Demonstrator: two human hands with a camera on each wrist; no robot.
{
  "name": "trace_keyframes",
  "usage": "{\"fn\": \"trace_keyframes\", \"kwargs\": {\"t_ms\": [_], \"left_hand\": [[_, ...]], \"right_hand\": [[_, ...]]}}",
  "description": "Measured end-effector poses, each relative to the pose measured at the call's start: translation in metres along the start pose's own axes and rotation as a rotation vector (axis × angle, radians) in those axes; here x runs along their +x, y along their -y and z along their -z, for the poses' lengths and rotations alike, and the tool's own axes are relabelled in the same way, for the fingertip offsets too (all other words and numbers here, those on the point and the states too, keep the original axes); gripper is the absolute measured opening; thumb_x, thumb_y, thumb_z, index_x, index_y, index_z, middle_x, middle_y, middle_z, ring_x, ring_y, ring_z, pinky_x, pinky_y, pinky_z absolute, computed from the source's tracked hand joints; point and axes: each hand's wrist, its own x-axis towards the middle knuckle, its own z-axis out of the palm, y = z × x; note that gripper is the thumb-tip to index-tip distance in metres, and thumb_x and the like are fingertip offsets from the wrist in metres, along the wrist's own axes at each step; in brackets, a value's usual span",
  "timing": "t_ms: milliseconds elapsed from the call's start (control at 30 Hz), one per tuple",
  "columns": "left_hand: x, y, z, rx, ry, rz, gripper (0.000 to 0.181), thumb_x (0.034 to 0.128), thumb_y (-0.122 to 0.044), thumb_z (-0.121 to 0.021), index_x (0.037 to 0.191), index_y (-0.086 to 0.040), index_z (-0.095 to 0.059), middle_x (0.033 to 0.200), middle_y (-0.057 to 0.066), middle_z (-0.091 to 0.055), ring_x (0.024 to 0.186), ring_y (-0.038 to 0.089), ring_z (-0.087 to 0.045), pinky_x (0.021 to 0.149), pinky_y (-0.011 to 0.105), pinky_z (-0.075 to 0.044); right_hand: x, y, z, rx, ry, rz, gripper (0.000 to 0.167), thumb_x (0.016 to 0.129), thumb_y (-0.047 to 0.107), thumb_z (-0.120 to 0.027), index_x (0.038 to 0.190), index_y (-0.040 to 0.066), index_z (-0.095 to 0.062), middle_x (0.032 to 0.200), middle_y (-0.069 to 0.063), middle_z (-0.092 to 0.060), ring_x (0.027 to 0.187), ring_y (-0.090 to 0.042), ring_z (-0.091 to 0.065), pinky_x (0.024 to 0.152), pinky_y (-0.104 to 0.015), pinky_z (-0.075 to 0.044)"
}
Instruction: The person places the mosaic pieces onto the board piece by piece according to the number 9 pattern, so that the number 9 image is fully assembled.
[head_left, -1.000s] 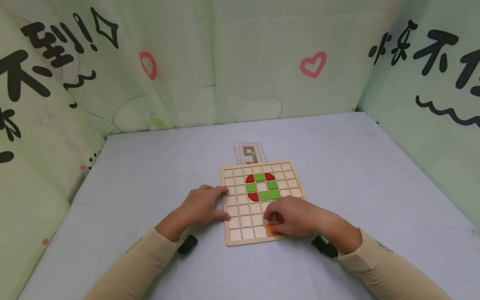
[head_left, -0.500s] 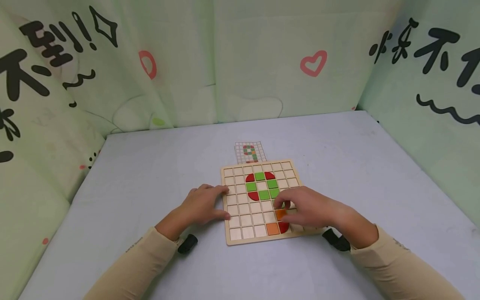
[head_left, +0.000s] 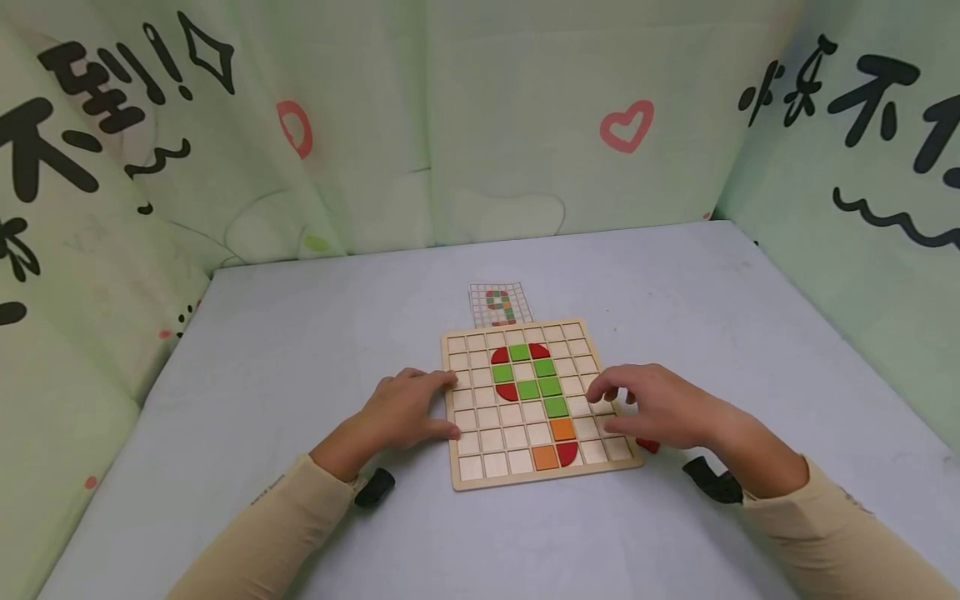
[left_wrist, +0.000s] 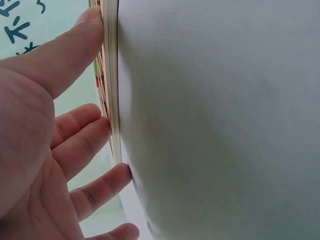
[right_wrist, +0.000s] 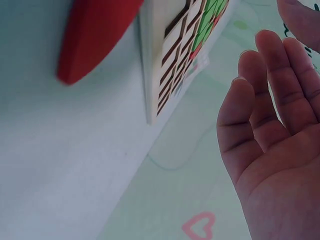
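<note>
A wooden grid board [head_left: 468, 470] lies flat on the table. Set in its cells are red rounded tiles [head_left: 567, 453], several green square tiles [head_left: 556, 407] and two orange square tiles [head_left: 545, 457]. My left hand [head_left: 405, 408] touches the board's left edge with spread fingers and thumb; in the left wrist view, the fingertips [left_wrist: 102, 127] rest against that edge. Over the board's right side hovers my right hand [head_left: 660, 408], fingers loosely bent, holding nothing. Just off the right edge lies a red piece [head_left: 648, 446], partly hidden by that hand and large in the right wrist view [right_wrist: 95, 35].
Behind the board, a printed pattern card [head_left: 501, 304] shows a similar coloured figure on a grid, its near end hidden by the board. A white cloth covers the table [head_left: 322, 325]. Pale green curtains [head_left: 510, 167] enclose the back and sides.
My right hand has moved right and away from the lower tiles, uncovering the green, orange and red tiles there and part of the loose red piece. The left hand stays put.
</note>
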Motion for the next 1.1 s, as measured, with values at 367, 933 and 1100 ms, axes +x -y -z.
{"fn": "trace_keyframes", "kwargs": {"t_ms": [367,933,1100], "left_hand": [[0.000,0.000,0.002,-0.016,0.008,-0.002,0.077,0.0792,-0.045,-0.084,0.144,-0.016,-0.054,0.134,0.007,-0.060,0.132,0.032,-0.046,0.105,0.053,-0.036],[0.001,0.000,0.001,-0.005,0.009,0.007,0.078,0.0791,-0.046,-0.084,0.144,-0.017,-0.054,0.135,0.006,-0.060,0.132,0.032,-0.046,0.105,0.052,-0.036],[0.000,0.000,0.001,-0.002,0.007,0.003,0.077,0.0789,-0.047,-0.084,0.144,-0.017,-0.054,0.134,0.006,-0.061,0.131,0.032,-0.046,0.105,0.052,-0.036]], "right_hand": [[-0.016,-0.019,0.001,0.012,-0.035,-0.081,0.030,0.084,0.011,-0.076,0.112,0.013,-0.065,0.097,0.005,-0.060,0.085,-0.016,-0.055,0.071,-0.031,-0.050],[-0.023,-0.034,-0.002,0.010,0.016,-0.139,0.036,0.078,0.018,-0.084,0.106,0.014,-0.061,0.096,0.003,-0.058,0.086,-0.017,-0.053,0.071,-0.031,-0.045],[-0.025,-0.038,-0.004,-0.023,0.025,-0.136,0.037,0.078,0.016,-0.083,0.107,0.014,-0.061,0.097,0.004,-0.058,0.093,-0.019,-0.053,0.076,-0.035,-0.045]]}}
